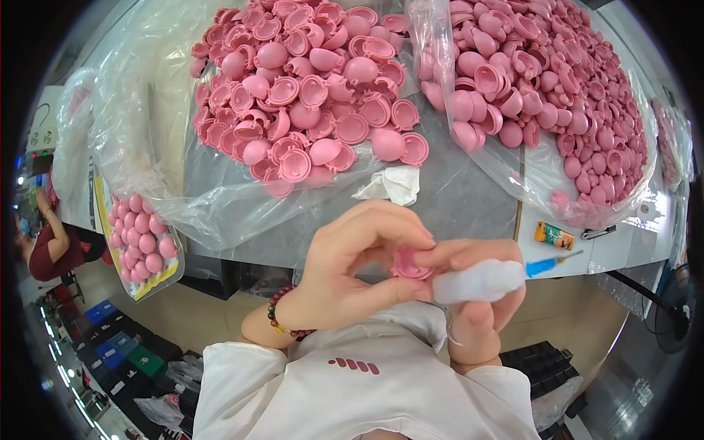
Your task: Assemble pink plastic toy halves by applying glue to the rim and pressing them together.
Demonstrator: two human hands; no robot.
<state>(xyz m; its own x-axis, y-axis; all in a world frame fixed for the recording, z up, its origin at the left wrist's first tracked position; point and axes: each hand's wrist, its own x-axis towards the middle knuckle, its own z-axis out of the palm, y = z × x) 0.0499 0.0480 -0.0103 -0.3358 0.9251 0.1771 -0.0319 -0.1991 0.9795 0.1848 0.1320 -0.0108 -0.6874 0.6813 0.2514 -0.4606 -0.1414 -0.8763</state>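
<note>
My left hand [359, 257] is closed, pinching a small pink plastic shell [412, 264] between thumb and fingers. A white squeeze bottle [480, 282] lies across my right hand [480, 257], which is closed around it. A blue hub with a thin metal needle [543, 266] points off to the right from the bottle's tip. Fingers of my right hand also reach the pink shell and partly hide it. Beyond my hands, many pink hinged round shells [295, 164] are heaped on a clear plastic sheet, some open and some closed.
A clear bag [506, 180] at the right back spills over with more pink shells. To the left, a clear tray [178, 268] holds pink balls. A crumpled white tissue [396, 185], an orange-and-green packet [554, 236] and a stapler-like tool [599, 232] lie on the table. Another person [57, 242] sits far left.
</note>
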